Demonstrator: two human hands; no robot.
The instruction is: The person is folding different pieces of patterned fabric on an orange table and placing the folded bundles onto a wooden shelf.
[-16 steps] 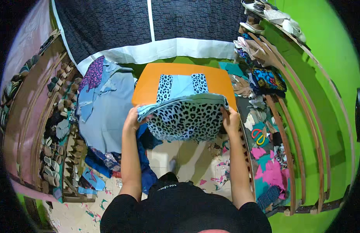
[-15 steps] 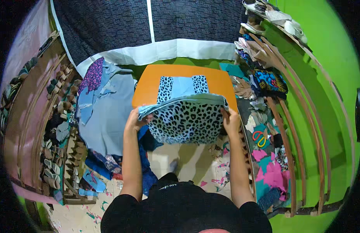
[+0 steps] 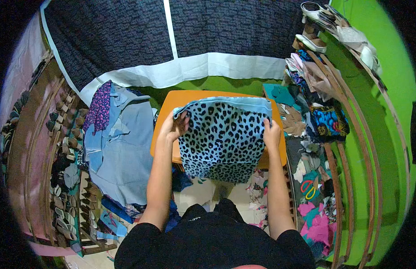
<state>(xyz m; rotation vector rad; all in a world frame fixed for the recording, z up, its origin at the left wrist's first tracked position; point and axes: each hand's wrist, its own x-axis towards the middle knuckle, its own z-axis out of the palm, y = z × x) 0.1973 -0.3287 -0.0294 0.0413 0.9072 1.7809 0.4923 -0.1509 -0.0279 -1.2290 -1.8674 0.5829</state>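
Note:
A light-blue cloth piece with black leopard spots (image 3: 223,139) hangs spread between my hands, with a plain pale-blue band along its top edge. My left hand (image 3: 175,127) is closed on its upper left corner, some fingers lying against the printed face. On the opposite side, my right hand (image 3: 271,131) grips the right edge a little below the top corner. Behind and under the cloth is an orange tabletop (image 3: 169,101); the cloth's lower end droops past the near edge toward me. Whatever lies on the tabletop behind the cloth is hidden.
Pale blue fabric (image 3: 127,157) is heaped at the left, with a purple patterned piece (image 3: 98,107) on it. Red-and-yellow scissors (image 3: 309,190) lie among scraps at the right, near pink pieces (image 3: 317,226). Shoe racks (image 3: 60,179) stand left; wooden rails (image 3: 351,134) run along the right.
Both hands have raised the cloth's top edge, so its printed face now stands more fully toward me. The leopard-and-blue strips seen on the tabletop are now covered.

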